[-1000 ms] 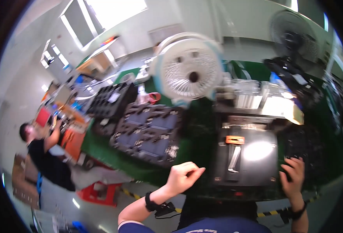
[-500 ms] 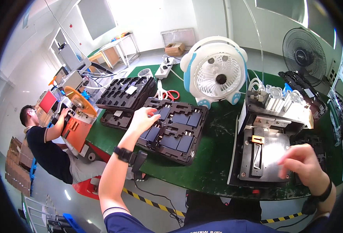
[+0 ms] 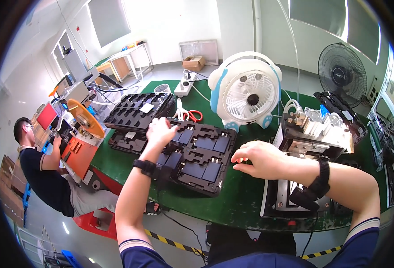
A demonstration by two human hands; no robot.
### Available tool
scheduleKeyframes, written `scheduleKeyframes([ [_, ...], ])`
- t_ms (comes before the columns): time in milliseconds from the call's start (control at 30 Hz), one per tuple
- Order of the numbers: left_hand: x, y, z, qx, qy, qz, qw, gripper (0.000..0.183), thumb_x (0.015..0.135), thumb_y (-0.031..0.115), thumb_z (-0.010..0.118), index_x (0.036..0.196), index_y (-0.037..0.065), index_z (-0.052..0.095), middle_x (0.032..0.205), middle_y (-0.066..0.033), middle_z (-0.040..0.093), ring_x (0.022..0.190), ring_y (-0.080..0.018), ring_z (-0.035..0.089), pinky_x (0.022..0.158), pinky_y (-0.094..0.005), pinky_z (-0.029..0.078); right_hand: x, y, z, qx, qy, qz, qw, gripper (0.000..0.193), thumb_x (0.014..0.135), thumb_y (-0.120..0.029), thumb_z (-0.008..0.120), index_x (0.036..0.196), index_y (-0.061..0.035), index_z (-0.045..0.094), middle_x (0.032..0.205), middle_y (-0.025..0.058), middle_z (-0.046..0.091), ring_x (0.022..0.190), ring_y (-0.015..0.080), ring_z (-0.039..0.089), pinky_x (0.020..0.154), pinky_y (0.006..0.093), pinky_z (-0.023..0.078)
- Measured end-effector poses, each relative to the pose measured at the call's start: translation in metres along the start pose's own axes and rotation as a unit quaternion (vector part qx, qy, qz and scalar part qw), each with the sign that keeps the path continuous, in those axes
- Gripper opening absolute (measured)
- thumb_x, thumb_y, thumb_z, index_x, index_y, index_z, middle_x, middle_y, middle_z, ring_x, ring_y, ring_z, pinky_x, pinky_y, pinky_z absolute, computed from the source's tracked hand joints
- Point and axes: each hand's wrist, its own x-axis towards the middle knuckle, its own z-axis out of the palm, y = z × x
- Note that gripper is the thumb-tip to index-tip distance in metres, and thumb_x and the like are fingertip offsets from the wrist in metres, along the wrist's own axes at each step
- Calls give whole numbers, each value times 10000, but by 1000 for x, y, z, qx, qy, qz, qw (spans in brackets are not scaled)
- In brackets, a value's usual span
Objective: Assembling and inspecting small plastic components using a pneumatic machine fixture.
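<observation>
Since 0.5 s ago the right hand point(image 3: 265, 158) has swung left, away from the plate point(image 3: 277, 194) of the black fixture point(image 3: 306, 147), to just beside the right edge of the black tray point(image 3: 206, 190); the left hand point(image 3: 160, 131) is little changed, at the tray's far-left corner. With thumb and fingers spread, the right hand shows nothing between them. Fingers of the left hand curl down at the tray, but their tips are hidden, so I cannot tell whether they grip anything. Having 1 hand at each side probably keeps every pocket within reach.

Dark blue blocks point(image 3: 210, 143) lie in the tray's shaped pockets, which seem meant to keep them flat and in place. Left of the tray, more black trays point(image 3: 130, 109) are stacked, likely to save room. Beyond it are red-handled scissors point(image 3: 196, 116) and a white fan point(image 3: 237, 96), presumably facing this way for a breeze. To the tray's right stands the fixture, partly covered by the right forearm. Under the tray is a green table point(image 3: 241, 201).
</observation>
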Motion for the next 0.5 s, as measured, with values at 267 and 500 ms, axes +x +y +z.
scheduleKeyframes([
  [267,-17,-91,48,-44,72,91,992,504,962,415,436,1248,4,493,1122,-255,591,1050,-390,577,889,-454,466,15,17,3,-89,47,-69,992,213,814,-180,658,999,-76,659,921,103,646,936,297,600,835,395,492],
  [500,-39,-83,40,-9,82,62,995,507,977,438,377,1260,31,485,1107,-229,614,982,-402,606,836,-470,480,26,18,1,-190,35,-61,979,208,810,-177,665,988,-71,658,921,72,659,939,265,596,810,381,508],
])
